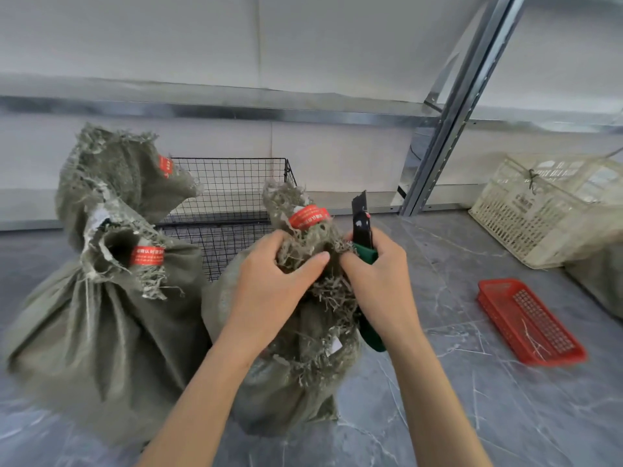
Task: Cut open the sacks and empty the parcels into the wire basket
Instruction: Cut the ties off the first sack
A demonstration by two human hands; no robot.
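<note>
Three grey-green woven sacks stand on the floor, each tied at the neck with a red band. The nearest sack is in the middle; my left hand grips its frayed neck just below the red band. My right hand is closed around a green-handled utility knife, blade pointing up beside the neck. A second sack sits at the left, a third behind it. The black wire basket stands behind the sacks; no parcels show in it.
A red plastic tray lies on the grey marble floor at the right. A cream plastic crate sits farther back right. A metal shelving post rises along the wall behind.
</note>
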